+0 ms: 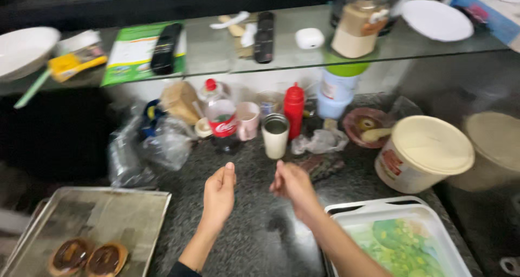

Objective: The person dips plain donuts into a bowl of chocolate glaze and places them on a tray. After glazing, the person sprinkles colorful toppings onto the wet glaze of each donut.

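Here, bare hands (254, 193) over speckled stone counter (260, 239).

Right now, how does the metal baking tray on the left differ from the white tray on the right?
The metal baking tray is grey, lined with paper, and holds two round chocolate-topped pastries in its near corner. The white tray is plastic-looking and holds a green and yellow layer. Both are rectangular, lying flat on the dark counter.

Dark speckled counter (254, 239) with metal tray (116, 212), lidded bucket (425, 152), white tray (379, 212), red bottle (294, 109).
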